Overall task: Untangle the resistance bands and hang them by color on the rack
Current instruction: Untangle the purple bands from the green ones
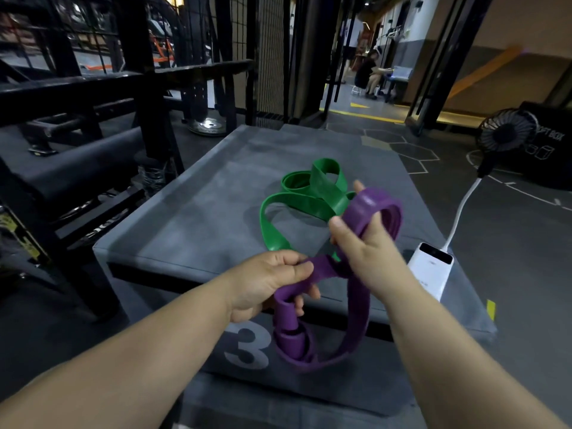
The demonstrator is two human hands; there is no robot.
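The left hand [272,283], in the lower centre of the frame, pinches a flat stretch of the wide purple rubber resistance band [356,301] between thumb and fingers. The right hand [368,246], just right of it and higher, grips another loop of the same band, with the fingers curled through it. The rest of the band hangs below both hands in twisted coils. Just beyond them the wide green rubber resistance band [309,202] lies looped on the grey padded box [201,218]. A white power bank [430,270] sits at the box's right edge.
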